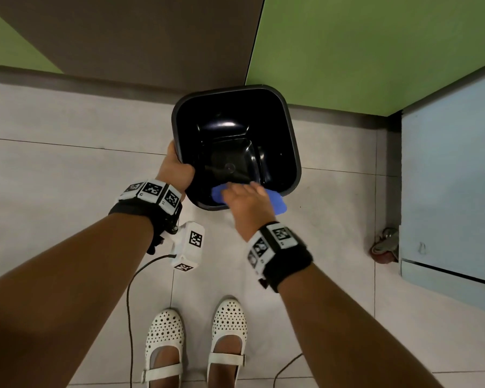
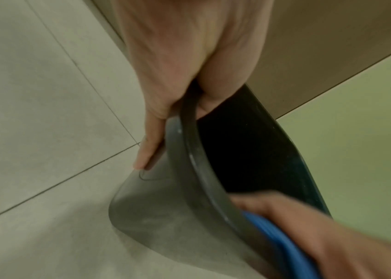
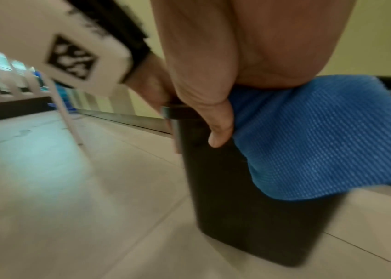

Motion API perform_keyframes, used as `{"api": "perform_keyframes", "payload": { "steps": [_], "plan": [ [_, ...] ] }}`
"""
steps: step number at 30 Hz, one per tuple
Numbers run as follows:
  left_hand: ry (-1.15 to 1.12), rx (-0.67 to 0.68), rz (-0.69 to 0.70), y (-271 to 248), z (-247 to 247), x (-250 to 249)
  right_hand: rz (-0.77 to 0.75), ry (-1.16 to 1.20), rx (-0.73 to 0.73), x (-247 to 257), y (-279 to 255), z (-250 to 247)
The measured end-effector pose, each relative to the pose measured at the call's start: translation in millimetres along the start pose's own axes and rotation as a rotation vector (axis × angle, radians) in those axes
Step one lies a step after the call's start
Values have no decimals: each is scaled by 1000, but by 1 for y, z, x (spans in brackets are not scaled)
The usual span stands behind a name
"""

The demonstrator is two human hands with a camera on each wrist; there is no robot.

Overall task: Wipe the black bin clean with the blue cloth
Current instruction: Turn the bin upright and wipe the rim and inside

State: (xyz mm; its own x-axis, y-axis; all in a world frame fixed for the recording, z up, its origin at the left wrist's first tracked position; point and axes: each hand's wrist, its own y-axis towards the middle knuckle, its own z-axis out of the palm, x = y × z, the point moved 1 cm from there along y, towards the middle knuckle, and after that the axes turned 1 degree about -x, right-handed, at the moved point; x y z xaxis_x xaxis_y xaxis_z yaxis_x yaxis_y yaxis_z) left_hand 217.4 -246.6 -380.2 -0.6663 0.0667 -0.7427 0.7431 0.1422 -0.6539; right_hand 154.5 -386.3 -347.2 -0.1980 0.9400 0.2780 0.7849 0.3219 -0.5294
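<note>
The black bin [image 1: 291,135] stands on the tiled floor, its mouth facing up at me. My left hand [image 1: 177,166] grips the bin's left rim, thumb inside and fingers down the outer wall [image 2: 165,198]. The blue cloth [image 1: 276,204] is draped over the near rim, part inside and part hanging outside [image 3: 321,141]. My right hand [image 1: 244,200] holds the cloth there, fingers reaching into the bin and thumb [image 3: 220,136] down the outside. The bin's inside looks glossy and empty.
Green and brown wall panels stand just behind the bin. A light blue cabinet [image 1: 445,177] on a castor [image 1: 385,245] is at the right. A black cable [image 1: 129,303] trails on the floor by my white shoes [image 1: 165,340]. White chair legs [image 3: 70,120] stand to the left.
</note>
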Motion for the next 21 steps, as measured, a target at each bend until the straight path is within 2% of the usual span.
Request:
{"api": "perform_keyframes", "payload": {
  "steps": [4, 7, 9, 11, 13, 14, 16, 17, 21],
  "plan": [
    [34, 62, -13, 1, -3, -6, 87, -183, 69, -50, -6, -18],
    [141, 78, -10, 5, -4, -11, 135, -288, 88, -62, -10, -23],
    [250, -9, 22, 3, -3, -15, 187, -279, 83, -55, -9, -22],
    [338, -186, 30, -2, -1, -13, 246, -232, 81, -42, -5, -18],
    [260, -306, -76, -10, 4, -4, 294, -158, 64, -25, -1, -14],
    [138, -326, -179, -13, 9, 2, 313, -108, 45, -16, 0, -12],
    [-161, -310, -405, -19, 17, 13, 335, -21, 0, 2, 1, -8],
    [-254, -268, -463, -21, 20, 16, 336, 6, -22, 9, 1, -6],
    [-241, -43, -434, -19, 28, 27, 275, 33, -52, 17, 1, 1]
  ]
}}
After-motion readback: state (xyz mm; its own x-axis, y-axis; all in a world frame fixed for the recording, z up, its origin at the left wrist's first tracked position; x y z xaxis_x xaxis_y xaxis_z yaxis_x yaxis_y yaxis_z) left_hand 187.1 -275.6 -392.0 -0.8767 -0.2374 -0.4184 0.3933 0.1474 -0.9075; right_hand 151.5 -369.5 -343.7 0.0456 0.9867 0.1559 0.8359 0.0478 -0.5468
